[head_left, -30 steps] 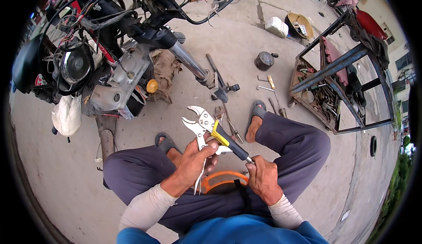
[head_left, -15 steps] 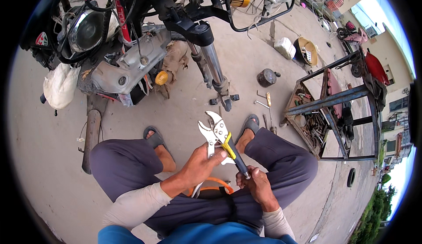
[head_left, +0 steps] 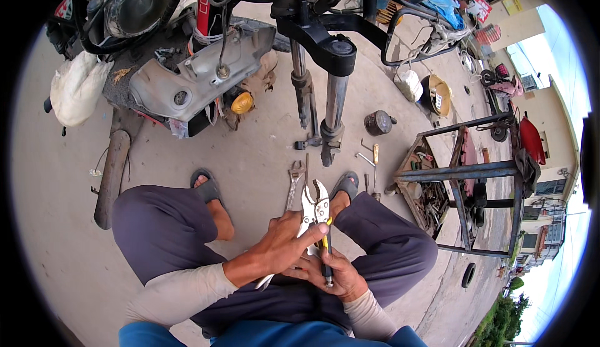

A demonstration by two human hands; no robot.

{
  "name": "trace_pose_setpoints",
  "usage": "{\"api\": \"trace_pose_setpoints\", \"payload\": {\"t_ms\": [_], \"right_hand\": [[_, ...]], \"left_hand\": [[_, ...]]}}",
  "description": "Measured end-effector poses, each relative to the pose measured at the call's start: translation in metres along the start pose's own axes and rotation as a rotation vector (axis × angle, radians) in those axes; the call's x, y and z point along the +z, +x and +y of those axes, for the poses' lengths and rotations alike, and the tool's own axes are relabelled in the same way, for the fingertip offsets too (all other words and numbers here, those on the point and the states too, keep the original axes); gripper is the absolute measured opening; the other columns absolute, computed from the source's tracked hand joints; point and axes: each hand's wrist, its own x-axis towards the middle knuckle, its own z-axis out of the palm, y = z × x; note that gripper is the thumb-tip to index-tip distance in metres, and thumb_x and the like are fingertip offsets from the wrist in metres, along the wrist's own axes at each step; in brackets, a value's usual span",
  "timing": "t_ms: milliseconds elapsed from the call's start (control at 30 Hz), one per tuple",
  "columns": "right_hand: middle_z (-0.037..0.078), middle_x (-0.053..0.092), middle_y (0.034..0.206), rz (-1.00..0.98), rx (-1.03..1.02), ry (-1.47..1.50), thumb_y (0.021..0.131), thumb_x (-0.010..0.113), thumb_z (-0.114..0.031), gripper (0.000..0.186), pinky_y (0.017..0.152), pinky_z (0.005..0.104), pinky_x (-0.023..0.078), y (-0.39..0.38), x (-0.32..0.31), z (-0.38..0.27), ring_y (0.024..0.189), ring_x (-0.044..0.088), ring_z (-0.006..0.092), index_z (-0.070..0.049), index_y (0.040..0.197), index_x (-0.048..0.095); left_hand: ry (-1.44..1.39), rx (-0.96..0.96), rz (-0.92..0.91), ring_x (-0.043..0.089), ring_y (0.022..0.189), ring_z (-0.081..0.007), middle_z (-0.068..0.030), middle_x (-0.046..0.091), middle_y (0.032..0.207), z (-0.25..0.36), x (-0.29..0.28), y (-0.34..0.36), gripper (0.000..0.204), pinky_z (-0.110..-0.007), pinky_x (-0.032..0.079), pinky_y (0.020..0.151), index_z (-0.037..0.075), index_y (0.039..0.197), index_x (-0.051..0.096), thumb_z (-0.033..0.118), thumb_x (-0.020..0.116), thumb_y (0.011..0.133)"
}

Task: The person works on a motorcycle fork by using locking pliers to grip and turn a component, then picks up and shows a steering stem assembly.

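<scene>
A pair of locking pliers (head_left: 317,208), with silver jaws and a black and yellow handle, points away from me between my knees. My left hand (head_left: 278,247) is closed around the pliers near the jaws, its thumb pressed on their side. Lower down, my right hand (head_left: 344,276) wraps the dark handle, and its adjusting screw end sticks out past the fingers. The jaws are nearly together with nothing between them. Just beyond my left hand, an adjustable wrench (head_left: 295,181) lies on the ground. Farther ahead hang the bare fork legs (head_left: 335,106) of a motorcycle.
Grey body panels and a headlight (head_left: 139,6) sit at the far left. A round tin (head_left: 379,122), a yellow-handled screwdriver (head_left: 375,154) and other tools lie right of the fork. A metal frame cart (head_left: 459,172) holding loose tools stands at the right. A muffler (head_left: 113,178) lies left.
My right hand has moved from the handle's end up around the handle. The pliers have turned more upright, and their jaws have come closer together. The view has shifted, showing the wrench.
</scene>
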Motion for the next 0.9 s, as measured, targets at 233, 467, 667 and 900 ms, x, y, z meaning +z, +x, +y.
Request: {"api": "trace_pose_setpoints", "payload": {"t_ms": [233,467,667,900], "right_hand": [[0.011,0.063,0.106,0.118,-0.180,-0.009,0.097,0.063,-0.038,0.047,0.090,0.0371,0.049,0.014,0.008,0.038,0.076,0.062,0.0181,-0.006,0.129,0.049],[-0.001,0.060,0.075,0.354,-0.335,-0.111,0.099,0.061,-0.035,0.025,0.048,0.0227,0.038,0.025,0.026,0.032,0.053,0.049,0.0081,-0.010,0.099,0.061],[-0.002,0.054,0.068,0.417,-0.329,-0.240,0.101,0.058,-0.033,0.024,0.048,0.0242,0.040,0.037,0.034,0.009,0.044,0.045,0.0083,-0.011,0.091,0.055],[0.005,0.064,0.092,0.335,-0.284,-0.179,0.102,0.057,-0.031,0.026,0.085,0.0346,0.053,0.034,0.023,-0.007,0.064,0.059,0.0144,-0.005,0.105,0.058]], "left_hand": [[0.273,0.143,0.260,0.050,0.117,-0.0392,-0.0251,0.061,0.116,-0.007,0.005,0.005,0.061,-0.051,0.026,0.107,-0.006,0.119,0.059,0.049,0.041,0.099],[0.448,0.291,0.450,0.045,0.127,-0.0367,-0.0160,0.060,0.126,-0.008,0.017,0.028,0.053,-0.053,0.024,0.109,-0.002,0.120,0.061,0.038,0.028,0.105],[0.282,0.304,0.494,0.052,0.109,-0.0378,-0.0182,0.061,0.117,-0.024,0.020,0.044,0.047,-0.046,0.036,0.099,-0.002,0.109,0.062,0.029,0.027,0.104],[0.022,0.097,0.402,0.055,0.097,-0.0393,-0.0224,0.062,0.101,-0.021,0.020,0.049,0.040,-0.045,0.041,0.090,-0.004,0.099,0.060,0.027,0.035,0.102]]}}
